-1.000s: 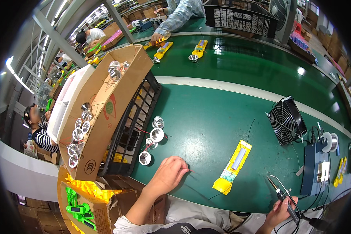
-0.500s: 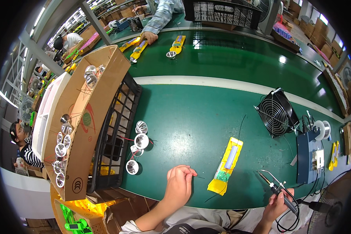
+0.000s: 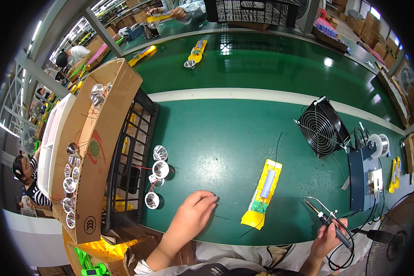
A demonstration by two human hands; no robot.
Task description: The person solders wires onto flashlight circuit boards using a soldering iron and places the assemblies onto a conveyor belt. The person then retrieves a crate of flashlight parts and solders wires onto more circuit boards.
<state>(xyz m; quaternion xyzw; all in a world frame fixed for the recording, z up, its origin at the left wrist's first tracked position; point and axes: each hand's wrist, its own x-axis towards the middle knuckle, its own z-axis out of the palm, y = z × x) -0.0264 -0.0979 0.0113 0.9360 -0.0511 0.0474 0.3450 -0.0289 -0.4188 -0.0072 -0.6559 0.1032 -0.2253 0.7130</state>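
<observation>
My right hand grips a soldering iron, which has a curved metal wire-feed tube and a tip pointing up and left over the table. My left hand is above the green table, its fingers drawn together with nothing visible in them. A short thin dark wire lies just right of that hand, apart from the fingers. Between my hands is a yellow plastic flashlight housing, holding a purple cylindrical battery and a small green circuit board. One dark wire sticks out from each of its ends.
Several silver reflector cups with wires stand at left beside a black crate and a cardboard tray. A black fan, blue soldering station and solder spool occupy the right. Beyond, a belt carries yellow housings; a co-worker holds one.
My left hand has moved left and down, away from the thin wire, which now lies on the table. The co-worker across has lifted a yellow housing off the belt. My right hand keeps its grip.
</observation>
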